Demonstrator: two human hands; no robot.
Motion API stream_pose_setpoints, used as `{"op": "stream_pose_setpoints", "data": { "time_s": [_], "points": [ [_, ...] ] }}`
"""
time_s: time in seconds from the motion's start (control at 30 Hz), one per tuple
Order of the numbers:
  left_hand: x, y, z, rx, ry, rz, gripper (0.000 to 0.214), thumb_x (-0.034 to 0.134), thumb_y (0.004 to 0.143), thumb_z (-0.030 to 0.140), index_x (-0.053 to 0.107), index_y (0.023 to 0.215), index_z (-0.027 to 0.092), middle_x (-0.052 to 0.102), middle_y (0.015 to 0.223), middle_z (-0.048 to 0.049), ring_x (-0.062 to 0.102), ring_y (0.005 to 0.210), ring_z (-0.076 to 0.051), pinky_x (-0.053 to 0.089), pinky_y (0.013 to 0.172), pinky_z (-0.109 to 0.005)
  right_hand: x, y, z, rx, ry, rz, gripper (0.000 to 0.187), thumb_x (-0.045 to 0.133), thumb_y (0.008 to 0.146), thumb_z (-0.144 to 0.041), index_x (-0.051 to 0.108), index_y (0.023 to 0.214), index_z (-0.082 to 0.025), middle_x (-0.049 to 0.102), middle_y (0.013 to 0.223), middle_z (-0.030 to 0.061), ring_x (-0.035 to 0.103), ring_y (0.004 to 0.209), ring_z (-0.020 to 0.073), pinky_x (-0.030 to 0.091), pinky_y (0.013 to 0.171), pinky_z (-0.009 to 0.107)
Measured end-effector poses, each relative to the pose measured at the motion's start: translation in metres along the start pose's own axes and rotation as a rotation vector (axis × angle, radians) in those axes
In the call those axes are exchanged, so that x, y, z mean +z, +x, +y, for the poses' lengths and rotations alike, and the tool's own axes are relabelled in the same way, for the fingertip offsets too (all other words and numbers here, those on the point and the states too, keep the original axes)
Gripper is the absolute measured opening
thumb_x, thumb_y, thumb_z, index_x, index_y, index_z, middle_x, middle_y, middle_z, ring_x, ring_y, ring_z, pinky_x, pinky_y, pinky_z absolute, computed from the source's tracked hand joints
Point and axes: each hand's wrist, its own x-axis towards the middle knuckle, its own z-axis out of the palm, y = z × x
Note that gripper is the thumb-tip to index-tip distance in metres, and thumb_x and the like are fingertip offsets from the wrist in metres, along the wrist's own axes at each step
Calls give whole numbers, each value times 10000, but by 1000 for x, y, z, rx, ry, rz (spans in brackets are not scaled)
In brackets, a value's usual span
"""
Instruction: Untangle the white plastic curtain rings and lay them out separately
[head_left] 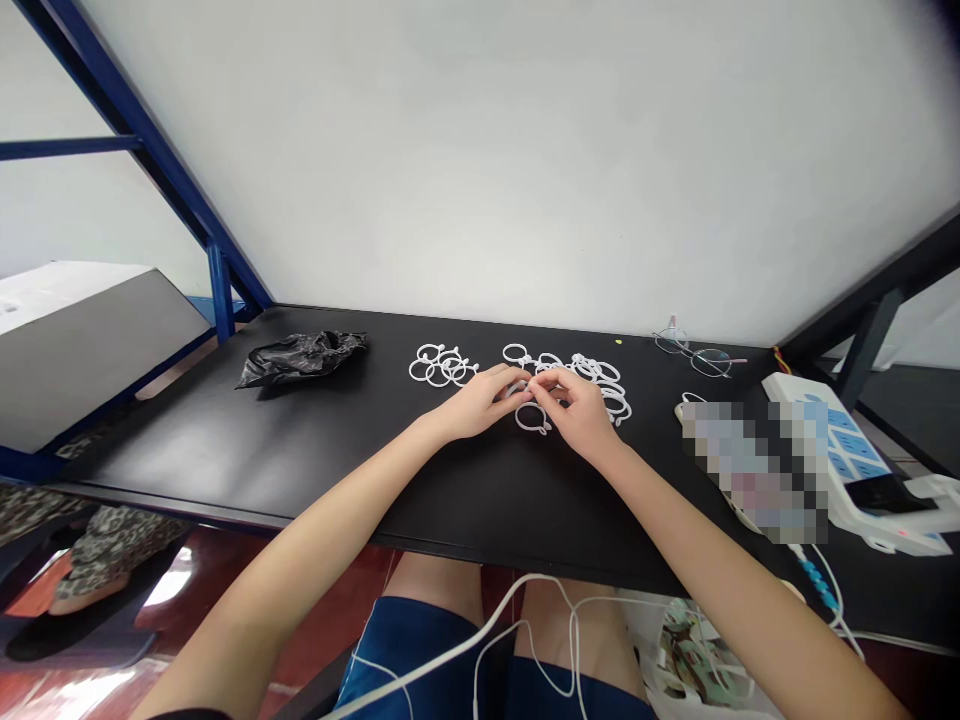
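My left hand [484, 402] and my right hand [576, 408] meet over the middle of the black table [337, 450]. Both have their fingertips pinched on one white ring [516, 387], partly hidden behind the fingers. Just below the fingertips, a loose white ring [532, 418] with a small eyelet lies on the table. More white rings [600, 372] are heaped behind and beside my right hand, some covered by it. To the left of my left hand sits a separate cluster of white rings [442, 367], overlapping one another.
A crumpled black plastic bag [304, 360] lies on the left. Eyeglasses [701, 350], a blurred-out phone [750, 470] and a white power strip [847, 450] occupy the right side. White cables [450, 665] hang across my lap. A blue metal frame [176, 185] rises at left.
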Motion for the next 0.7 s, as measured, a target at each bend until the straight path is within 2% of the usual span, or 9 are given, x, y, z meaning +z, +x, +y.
{"op": "stream_pose_setpoints", "data": {
  "time_s": [0.2,0.37,0.7],
  "points": [
    [1,2,-4,-58,-150,-21,355,493,940,429,593,1147,159,633,1064,-73,517,706,-103,454,661,-247,-1,-1,-3,15,18,-13,162,602,887,-383,632,881,-224,687,866,40,685,794,192,604,770,373],
    [-1,3,-1,-106,-170,-18,370,518,917,460,615,1104,156,638,967,-49,469,628,-82,417,577,-220,-1,0,-6,9,-3,-22,174,593,893,-392,636,879,-224,695,859,42,688,789,195,600,773,377],
    [-2,3,-1,-127,-164,-15,376,526,901,493,633,1051,166,602,845,-17,420,588,-77,392,556,-216,-2,1,-5,44,66,-34,183,615,879,-401,653,870,-222,709,849,36,700,796,197,594,770,366]
  ]
}}
